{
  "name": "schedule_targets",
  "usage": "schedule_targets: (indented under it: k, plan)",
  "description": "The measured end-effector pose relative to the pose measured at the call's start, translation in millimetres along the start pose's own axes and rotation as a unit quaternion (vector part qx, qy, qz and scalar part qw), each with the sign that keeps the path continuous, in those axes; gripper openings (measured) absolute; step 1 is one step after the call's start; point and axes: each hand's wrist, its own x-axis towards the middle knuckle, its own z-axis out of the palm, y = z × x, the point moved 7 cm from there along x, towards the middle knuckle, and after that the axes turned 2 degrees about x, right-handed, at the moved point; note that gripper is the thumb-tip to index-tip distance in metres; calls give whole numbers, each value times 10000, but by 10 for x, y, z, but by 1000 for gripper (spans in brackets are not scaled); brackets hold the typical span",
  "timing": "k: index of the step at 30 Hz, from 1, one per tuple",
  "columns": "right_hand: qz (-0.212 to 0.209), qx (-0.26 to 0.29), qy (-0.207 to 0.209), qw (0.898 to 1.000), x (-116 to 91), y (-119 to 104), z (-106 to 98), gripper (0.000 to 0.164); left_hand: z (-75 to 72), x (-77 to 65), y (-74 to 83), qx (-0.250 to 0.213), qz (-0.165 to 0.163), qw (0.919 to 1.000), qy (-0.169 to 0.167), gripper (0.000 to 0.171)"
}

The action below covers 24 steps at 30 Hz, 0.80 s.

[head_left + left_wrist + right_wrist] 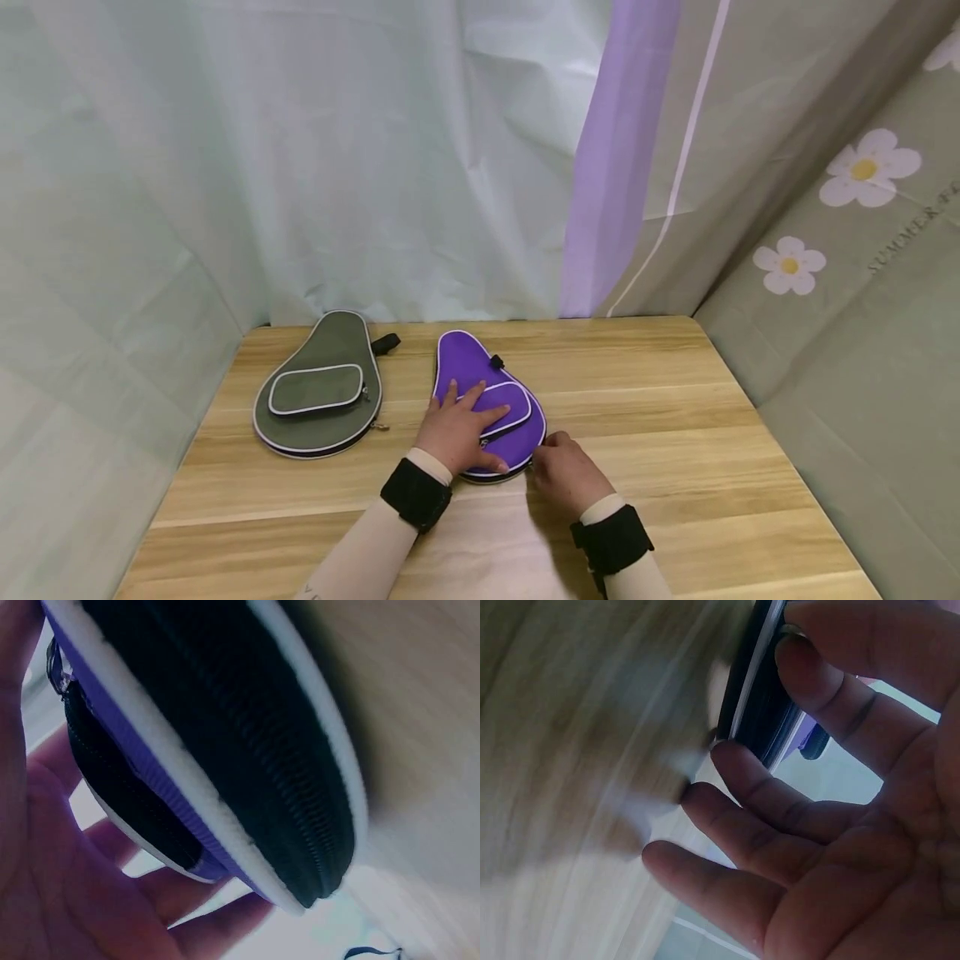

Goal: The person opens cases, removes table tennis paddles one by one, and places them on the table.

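Observation:
A purple table tennis racket case (pixel 465 358) with white piping lies on the wooden table, narrow end pointing away. My left hand (pixel 453 433) rests on its front with fingers spread over the small pocket (pixel 513 400). In the left wrist view, the black zipper side (pixel 247 735) of the case runs past the palm. At the lower right edge of the case, my right hand (pixel 566 471) pinches the zipper pull (pixel 789 630) between thumb and index finger. The pull is mostly hidden by those fingertips. The other right fingers are extended near the table.
To the left lies a grey-green racket case (pixel 315 429) of the same shape, with a black strap (pixel 386 344) and a zipper pull (pixel 381 427). Pale curtains (pixel 360 167) enclose the wooden table (pixel 675 500) at the back and sides.

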Motion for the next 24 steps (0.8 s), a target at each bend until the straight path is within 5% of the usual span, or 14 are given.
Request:
schedule_targets:
  k: [9,15,24]
  plan:
    - [423,520,-319,9972,-77,-38,-51,23,-34,36,157,860,-318,9958,21,101]
    - [535,839,-533,9936,-101,-88,-85,25,75,89,216,1106,-530,9921,276,103]
    - [797,1009,-1013,9865,-120,-230,-200,30,21,101,400,1640,-936,9808,489,78]
